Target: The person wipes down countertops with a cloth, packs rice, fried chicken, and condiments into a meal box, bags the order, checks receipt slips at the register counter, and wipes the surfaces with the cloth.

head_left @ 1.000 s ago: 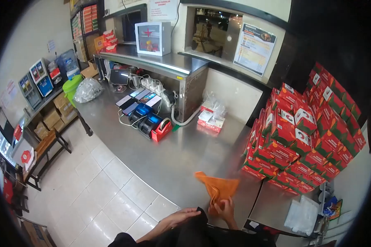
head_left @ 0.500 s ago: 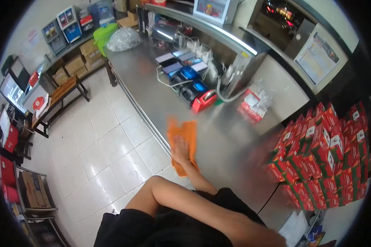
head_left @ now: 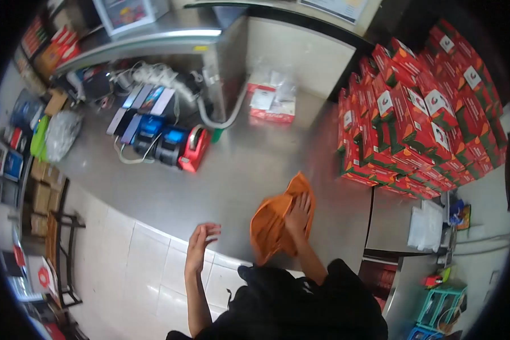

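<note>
My right hand (head_left: 298, 218) lies flat on a crumpled orange cloth (head_left: 271, 221), its fingers stretched out and a little apart. Beneath the cloth is a steel countertop (head_left: 226, 192). My left hand (head_left: 201, 246) is held off to the left, over the counter's front edge, with loosely bent, spread fingers and nothing in it. To the upper left of the hands stand a red tape dispenser (head_left: 194, 149) and dark devices with blue screens (head_left: 174, 136).
Stacked red boxes (head_left: 402, 124) rise at the right. A red-and-white box (head_left: 273, 107) sits near the back wall. Phones (head_left: 147, 101) and white cables lie at the upper left. A clear plastic bag (head_left: 62, 133) and a wooden bench (head_left: 51, 243) are farther left.
The view has turned to the right. My right hand has moved the orange cloth across the counter toward the stacked red boxes. My left hand has come into view, apart from the body.
</note>
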`<act>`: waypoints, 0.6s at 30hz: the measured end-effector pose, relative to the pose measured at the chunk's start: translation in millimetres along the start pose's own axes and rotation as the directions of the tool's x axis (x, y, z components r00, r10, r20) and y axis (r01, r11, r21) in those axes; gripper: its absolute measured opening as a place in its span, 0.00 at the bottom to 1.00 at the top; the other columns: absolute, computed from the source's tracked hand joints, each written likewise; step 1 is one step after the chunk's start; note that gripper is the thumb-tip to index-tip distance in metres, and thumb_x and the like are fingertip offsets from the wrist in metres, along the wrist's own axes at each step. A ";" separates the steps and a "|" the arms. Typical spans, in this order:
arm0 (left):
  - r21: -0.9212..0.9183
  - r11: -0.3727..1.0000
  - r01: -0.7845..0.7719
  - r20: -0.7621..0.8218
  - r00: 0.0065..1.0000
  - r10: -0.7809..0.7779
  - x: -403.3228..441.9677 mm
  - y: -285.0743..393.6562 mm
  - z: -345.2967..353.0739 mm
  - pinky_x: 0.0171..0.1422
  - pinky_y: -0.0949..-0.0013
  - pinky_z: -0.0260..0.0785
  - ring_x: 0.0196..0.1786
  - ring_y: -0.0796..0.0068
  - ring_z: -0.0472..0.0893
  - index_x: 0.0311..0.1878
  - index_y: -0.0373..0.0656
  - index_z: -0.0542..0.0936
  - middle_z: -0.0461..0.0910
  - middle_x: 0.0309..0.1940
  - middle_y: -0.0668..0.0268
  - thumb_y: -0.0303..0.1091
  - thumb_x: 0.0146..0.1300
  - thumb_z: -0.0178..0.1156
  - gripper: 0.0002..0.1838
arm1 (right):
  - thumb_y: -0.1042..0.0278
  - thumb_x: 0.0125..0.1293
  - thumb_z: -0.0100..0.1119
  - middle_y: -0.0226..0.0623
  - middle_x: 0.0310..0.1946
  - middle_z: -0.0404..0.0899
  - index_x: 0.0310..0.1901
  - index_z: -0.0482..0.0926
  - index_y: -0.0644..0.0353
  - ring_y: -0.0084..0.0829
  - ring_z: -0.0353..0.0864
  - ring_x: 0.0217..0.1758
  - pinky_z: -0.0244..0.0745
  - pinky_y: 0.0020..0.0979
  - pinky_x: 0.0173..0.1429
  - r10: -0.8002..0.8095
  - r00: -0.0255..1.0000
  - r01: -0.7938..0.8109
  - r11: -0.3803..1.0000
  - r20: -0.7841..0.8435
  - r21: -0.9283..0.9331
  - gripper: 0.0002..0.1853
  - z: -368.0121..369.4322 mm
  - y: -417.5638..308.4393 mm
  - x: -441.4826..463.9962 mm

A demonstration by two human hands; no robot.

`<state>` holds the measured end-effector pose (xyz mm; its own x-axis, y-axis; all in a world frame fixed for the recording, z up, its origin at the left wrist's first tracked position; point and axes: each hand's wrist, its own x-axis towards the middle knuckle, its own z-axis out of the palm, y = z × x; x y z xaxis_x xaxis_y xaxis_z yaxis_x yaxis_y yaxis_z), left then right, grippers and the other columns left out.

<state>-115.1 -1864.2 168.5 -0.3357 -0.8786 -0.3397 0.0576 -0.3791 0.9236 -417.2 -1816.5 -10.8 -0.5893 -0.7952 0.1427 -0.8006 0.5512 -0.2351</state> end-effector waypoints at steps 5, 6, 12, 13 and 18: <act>0.125 0.987 0.105 0.097 0.988 -0.117 81.0 -16.8 27.5 0.49 0.70 0.65 0.46 0.74 0.74 0.46 0.43 0.72 0.76 0.43 0.66 0.46 0.66 0.43 0.17 | 0.52 0.64 0.36 0.47 0.67 0.42 0.61 0.59 0.61 0.45 0.37 0.71 0.35 0.46 0.69 0.247 0.969 -0.244 0.965 -0.022 0.096 0.28 32.6 53.0 197.9; 0.168 0.982 0.090 0.118 0.987 -0.111 110.7 -20.7 40.5 0.49 0.70 0.65 0.46 0.73 0.74 0.46 0.42 0.72 0.76 0.44 0.66 0.44 0.66 0.45 0.16 | 0.52 0.64 0.38 0.49 0.66 0.44 0.60 0.59 0.60 0.48 0.39 0.70 0.35 0.50 0.68 0.352 0.936 -0.349 0.931 -0.005 0.107 0.28 15.9 39.5 215.8; 0.744 0.225 -0.629 0.439 0.714 0.545 338.8 -13.8 195.2 0.65 0.51 0.48 0.62 0.55 0.60 0.56 0.47 0.66 0.62 0.59 0.57 0.36 0.49 0.62 0.29 | 0.40 0.63 0.35 0.45 0.67 0.43 0.62 0.58 0.57 0.47 0.37 0.70 0.32 0.53 0.67 0.527 0.832 -0.525 0.849 -0.175 0.063 0.34 33.7 -24.7 245.4; 0.787 -0.004 -0.617 0.513 0.652 0.558 371.2 -9.9 214.8 0.66 0.49 0.45 0.64 0.57 0.58 0.58 0.49 0.64 0.61 0.60 0.58 0.37 0.49 0.61 0.31 | 0.39 0.62 0.35 0.45 0.67 0.45 0.62 0.57 0.57 0.47 0.39 0.70 0.33 0.52 0.67 0.453 0.855 -0.459 0.888 -0.253 0.038 0.34 45.1 -20.2 262.2; 0.696 -0.399 -0.597 0.718 0.582 0.381 487.1 -3.6 203.0 0.70 0.48 0.34 0.65 0.64 0.57 0.62 0.57 0.61 0.59 0.62 0.69 0.40 0.54 0.55 0.30 | 0.41 0.61 0.40 0.39 0.64 0.54 0.63 0.57 0.53 0.42 0.49 0.68 0.41 0.51 0.66 0.020 0.962 -0.033 0.999 -0.274 -0.040 0.33 81.6 17.3 414.2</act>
<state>-469.7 -2231.8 35.8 -0.8486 -0.4477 0.2819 -0.4770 0.8779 -0.0415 -666.4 -2156.9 -34.2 -0.6127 -0.6842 0.3956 -0.7846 0.5866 -0.2006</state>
